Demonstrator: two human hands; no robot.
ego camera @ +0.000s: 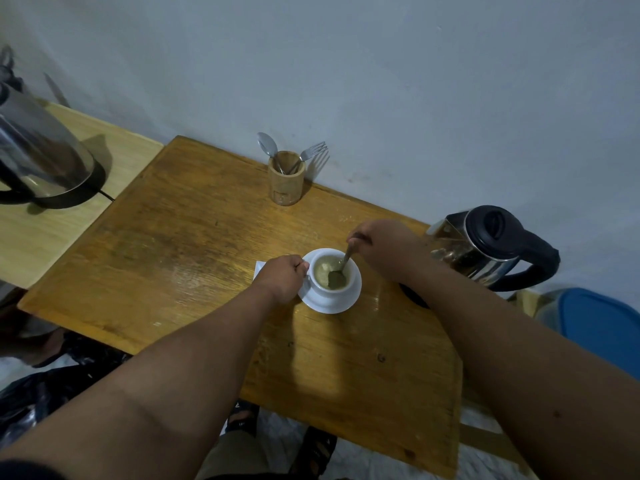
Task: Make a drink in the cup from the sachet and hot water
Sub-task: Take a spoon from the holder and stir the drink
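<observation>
A white cup (pixel 329 292) stands on a white saucer (pixel 346 304) near the middle of the wooden table (pixel 194 244). It holds a pale greenish-brown liquid with foam. My left hand (pixel 284 277) grips the cup's handle from the left. My right hand (pixel 381 247) holds a metal spoon (pixel 341 268) whose bowl dips into the drink. A corner of a white sachet or paper (pixel 259 268) shows under my left hand. The steel kettle with a black lid and handle (pixel 491 247) stands at the table's right edge, behind my right arm.
A wooden holder (pixel 286 180) with a spoon and forks stands by the wall. A second kettle (pixel 41 150) sits on a paler side table at far left. A blue-lidded container (pixel 602 327) is at right. Black bags lie on the floor at left.
</observation>
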